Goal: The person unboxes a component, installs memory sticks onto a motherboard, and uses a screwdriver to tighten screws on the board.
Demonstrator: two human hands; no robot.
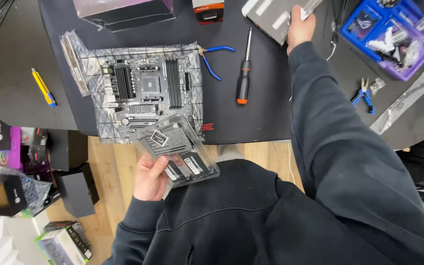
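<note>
My left hand (152,177) grips a clear plastic clamshell pack (175,148) with black memory sticks inside, held near my chest over the table's front edge. A black motherboard (142,89) lies on a silvery antistatic bag (192,64) just beyond the pack. My right hand (299,27) reaches far across the table and holds the edge of a grey flat box (273,17) at the back.
A black-and-orange screwdriver (244,73) and blue-handled pliers (214,58) lie right of the motherboard. Small blue cutters (364,95) and an open blue-purple box (393,32) sit far right. A yellow-blue pen (43,87) lies left. Dark boxes (123,12) stand at the back; more boxes (35,167) clutter the floor.
</note>
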